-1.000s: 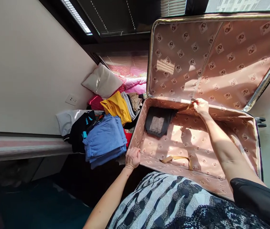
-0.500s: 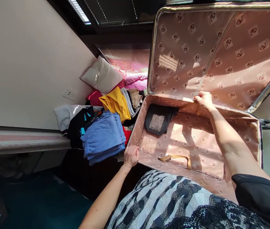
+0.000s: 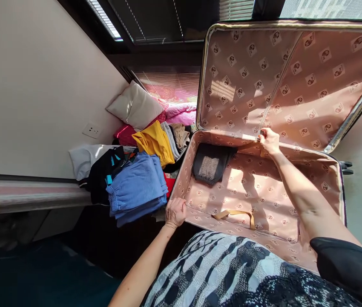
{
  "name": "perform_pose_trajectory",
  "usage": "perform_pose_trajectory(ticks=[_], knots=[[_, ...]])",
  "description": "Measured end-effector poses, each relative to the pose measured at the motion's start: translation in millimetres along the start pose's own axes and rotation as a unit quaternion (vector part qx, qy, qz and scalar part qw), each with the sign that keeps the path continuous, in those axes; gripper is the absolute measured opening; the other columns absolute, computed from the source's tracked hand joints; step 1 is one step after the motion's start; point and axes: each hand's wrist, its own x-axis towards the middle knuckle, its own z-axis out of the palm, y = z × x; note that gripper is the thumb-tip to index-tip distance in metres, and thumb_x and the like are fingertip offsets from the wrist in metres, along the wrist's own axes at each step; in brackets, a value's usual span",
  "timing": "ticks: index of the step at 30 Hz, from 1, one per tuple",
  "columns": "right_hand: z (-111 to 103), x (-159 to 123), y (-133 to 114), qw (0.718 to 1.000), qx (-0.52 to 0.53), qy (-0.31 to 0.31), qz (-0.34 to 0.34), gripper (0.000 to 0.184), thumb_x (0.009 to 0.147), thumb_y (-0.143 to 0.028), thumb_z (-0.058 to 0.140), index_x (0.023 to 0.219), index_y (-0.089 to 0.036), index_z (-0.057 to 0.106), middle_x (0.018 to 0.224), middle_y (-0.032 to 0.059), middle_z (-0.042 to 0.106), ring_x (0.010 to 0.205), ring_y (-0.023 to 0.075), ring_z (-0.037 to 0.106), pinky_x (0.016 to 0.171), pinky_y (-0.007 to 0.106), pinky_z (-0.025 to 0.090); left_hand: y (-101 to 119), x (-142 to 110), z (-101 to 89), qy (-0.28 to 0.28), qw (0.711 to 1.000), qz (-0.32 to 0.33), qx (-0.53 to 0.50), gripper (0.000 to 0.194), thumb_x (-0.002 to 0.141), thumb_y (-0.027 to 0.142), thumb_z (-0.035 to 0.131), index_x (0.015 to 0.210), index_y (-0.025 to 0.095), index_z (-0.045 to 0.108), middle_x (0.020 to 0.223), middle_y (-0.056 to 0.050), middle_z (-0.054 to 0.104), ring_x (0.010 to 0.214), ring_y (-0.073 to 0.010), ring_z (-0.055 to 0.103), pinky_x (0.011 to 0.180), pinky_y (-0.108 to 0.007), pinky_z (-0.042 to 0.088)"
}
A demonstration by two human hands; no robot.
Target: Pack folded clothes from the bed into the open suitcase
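An open suitcase with pink patterned lining lies before me, its lid tipped up at the back. My left hand is closed over the near left corner of its rim. At the far rim my right hand pinches the end of a tan strap; a small dark piece shows at the fingertips. Inside the far left corner lies a folded dark garment. A second tan strap lies loose along the near side.
Left of the suitcase sit folded blue trousers, a yellow garment, black clothing and a white pillow. A wall bounds the left side. Window blinds stand behind.
The view has shifted slightly, showing more of the lid's top and the window. Both hands keep their places on the rim and the strap; my right hand's fingers have turned a little.
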Motion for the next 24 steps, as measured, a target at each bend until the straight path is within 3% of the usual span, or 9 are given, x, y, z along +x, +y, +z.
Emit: perform_pose_trajectory(ticks=[3, 7, 11, 15, 19, 24], knots=[[13.2, -16.2, 7.1, 0.999, 0.019, 0.044, -0.003, 0.039, 0.089, -0.024, 0.055, 0.123, -0.018, 0.072, 0.109, 0.0161, 0.079, 0.1, 0.0311, 0.071, 0.101, 0.042, 0.054, -1.1, 0.1, 1.4, 0.005, 1.0, 0.002, -0.005, 0.023, 0.097, 0.015, 0.052, 0.094, 0.024, 0.074, 0.09, -0.007, 0.079, 0.086, -0.0256, 0.069, 0.08, -0.04, 0.045], [18.5, -9.6, 4.1, 0.998, 0.021, 0.054, 0.016, 0.041, 0.09, -0.025, 0.053, 0.123, -0.016, 0.073, 0.103, 0.0149, 0.077, 0.095, 0.0298, 0.07, 0.1, 0.041, 0.054, -0.9, 0.7, 1.5, 0.013, 1.0, 0.007, -0.014, 0.023, 0.097, 0.015, 0.052, 0.094, 0.024, 0.073, 0.09, -0.007, 0.079, 0.086, -0.0262, 0.069, 0.08, -0.04, 0.045], [14.6, 4.9, -2.6, 0.999, 0.013, 0.029, 0.005, 0.042, 0.087, -0.025, 0.056, 0.122, -0.014, 0.076, 0.104, 0.0157, 0.077, 0.098, 0.03, 0.069, 0.104, 0.042, 0.052, -0.2, 1.2, 0.9, 0.011, 1.0, 0.002, -0.007, 0.024, 0.097, 0.015, 0.051, 0.093, 0.024, 0.073, 0.089, -0.007, 0.079, 0.085, -0.026, 0.069, 0.079, -0.041, 0.045], [15.9, -2.2, -7.4, 1.0, 0.021, 0.002, 0.01, 0.038, 0.083, -0.025, 0.059, 0.114, -0.014, 0.078, 0.097, 0.0142, 0.076, 0.094, 0.0299, 0.068, 0.102, 0.044, 0.052, -0.5, 1.1, 2.4, 0.021, 1.0, 0.006, -0.007, 0.023, 0.097, 0.015, 0.052, 0.093, 0.023, 0.073, 0.089, -0.007, 0.079, 0.085, -0.0259, 0.069, 0.079, -0.041, 0.046], [20.6, -11.9, -10.3, 0.998, 0.037, 0.019, 0.044, 0.035, 0.086, -0.026, 0.057, 0.114, -0.016, 0.076, 0.097, 0.0135, 0.075, 0.093, 0.0295, 0.067, 0.099, 0.042, 0.054, -0.4, 1.4, 4.4, 0.027, 1.0, 0.006, -0.013, 0.023, 0.097, 0.015, 0.052, 0.092, 0.023, 0.073, 0.09, -0.007, 0.079, 0.085, -0.0258, 0.069, 0.08, -0.04, 0.046], [25.8, -0.4, -4.7, 0.998, 0.026, 0.033, 0.055, 0.033, 0.078, -0.025, 0.062, 0.107, -0.017, 0.077, 0.094, 0.0139, 0.075, 0.095, 0.0308, 0.068, 0.101, 0.045, 0.056, 0.2, 2.6, 4.2, 0.042, 0.999, 0.012, -0.009, 0.024, 0.098, 0.014, 0.052, 0.093, 0.023, 0.073, 0.088, -0.007, 0.078, 0.084, -0.026, 0.069, 0.079, -0.04, 0.045]])
